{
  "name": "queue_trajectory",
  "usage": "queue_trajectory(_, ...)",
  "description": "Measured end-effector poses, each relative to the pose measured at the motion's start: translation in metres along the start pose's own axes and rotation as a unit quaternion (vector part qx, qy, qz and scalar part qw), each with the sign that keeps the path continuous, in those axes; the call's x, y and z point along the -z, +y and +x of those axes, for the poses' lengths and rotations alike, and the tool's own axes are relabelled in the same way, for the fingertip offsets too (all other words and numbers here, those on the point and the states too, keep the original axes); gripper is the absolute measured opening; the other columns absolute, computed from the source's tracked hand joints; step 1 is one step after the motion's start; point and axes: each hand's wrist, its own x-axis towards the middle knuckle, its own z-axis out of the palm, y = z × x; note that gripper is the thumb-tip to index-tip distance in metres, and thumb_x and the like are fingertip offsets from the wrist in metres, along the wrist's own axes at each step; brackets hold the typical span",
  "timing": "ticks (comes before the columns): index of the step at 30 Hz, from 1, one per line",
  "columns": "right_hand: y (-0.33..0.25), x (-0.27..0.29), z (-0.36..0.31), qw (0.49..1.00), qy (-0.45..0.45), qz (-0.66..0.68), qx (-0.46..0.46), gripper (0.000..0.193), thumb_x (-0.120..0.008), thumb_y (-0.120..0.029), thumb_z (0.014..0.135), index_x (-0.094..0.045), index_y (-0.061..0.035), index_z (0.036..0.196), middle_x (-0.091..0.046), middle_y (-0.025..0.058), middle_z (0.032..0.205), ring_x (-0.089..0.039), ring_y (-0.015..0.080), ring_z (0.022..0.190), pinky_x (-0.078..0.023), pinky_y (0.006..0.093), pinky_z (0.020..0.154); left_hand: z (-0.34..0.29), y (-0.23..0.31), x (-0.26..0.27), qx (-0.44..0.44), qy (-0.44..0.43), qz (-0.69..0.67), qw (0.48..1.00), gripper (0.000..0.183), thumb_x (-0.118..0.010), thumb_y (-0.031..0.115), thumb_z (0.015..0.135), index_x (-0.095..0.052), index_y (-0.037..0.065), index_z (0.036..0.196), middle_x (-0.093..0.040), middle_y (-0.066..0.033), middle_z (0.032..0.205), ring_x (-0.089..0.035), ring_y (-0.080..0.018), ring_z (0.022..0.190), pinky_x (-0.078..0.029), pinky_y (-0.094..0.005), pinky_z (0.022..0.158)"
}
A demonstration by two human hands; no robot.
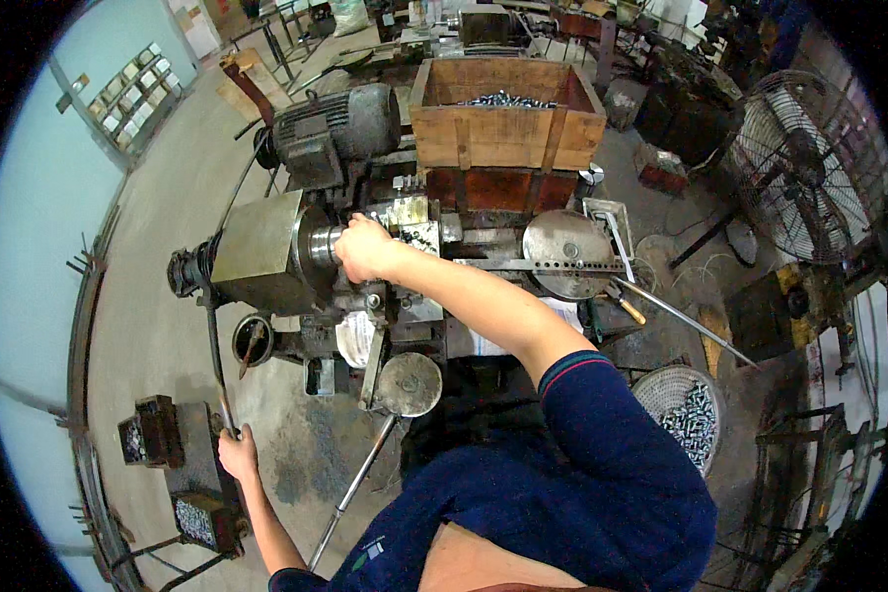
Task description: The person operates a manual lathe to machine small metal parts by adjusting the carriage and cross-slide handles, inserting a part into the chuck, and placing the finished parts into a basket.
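Observation:
My left hand (237, 454) is wrapped around the lower part of a long dark lever bar (217, 355), which rises toward the pulley end of a small lathe-like machine. Across the machine reaches my right hand (365, 252), its fingers curled in beside the round steel spindle nose (319, 246). Whatever those fingertips pinch is hidden behind the hand. Left of the spindle is the boxy grey-green headstock (257, 252). Small dark pieces lie on the metal block (419, 237) just right of my right hand. Below it stands a round metal disc (409, 385) on a lever arm.
A wooden crate (508, 133) of small shiny metal parts stands behind the machine, beside an electric motor (335, 123). At right are a large round plate (567, 252), a basket of metal parts (676, 419) and a floor fan (789, 163). Parts boxes (197, 521) sit lower left.

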Motion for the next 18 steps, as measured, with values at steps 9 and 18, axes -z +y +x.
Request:
queue_trajectory(9,0.066,0.076,-0.072,0.973,0.218,0.028,-0.068,0.026,-0.063,-0.026,0.054,-0.064,-0.0021,0.063,-0.059,0.0164,0.074,-0.055,0.0316,0.081,-0.041,0.0394,0.087,0.045,-0.033,-0.011,0.014,-0.269,-0.352,0.897,0.022,-0.06,0.013,0.079,-0.053,-0.008,0.085,-0.056,-0.0117,0.057,-0.058,-0.0206,0.046,-0.049,-0.0332,0.044)
queue_trajectory(18,0.107,0.033,-0.171,0.909,0.378,0.148,-0.092,0.052,-0.065,-0.023,0.055,-0.058,-0.0075,0.104,-0.05,0.0176,0.112,-0.05,0.036,0.101,-0.044,0.0406,0.084,0.058,-0.032,-0.039,-0.048,-0.149,-0.363,0.919,0.036,-0.063,0.028,0.082,-0.058,-0.007,0.088,-0.059,-0.0087,0.068,-0.054,-0.017,0.057,-0.045,-0.0312,0.05)
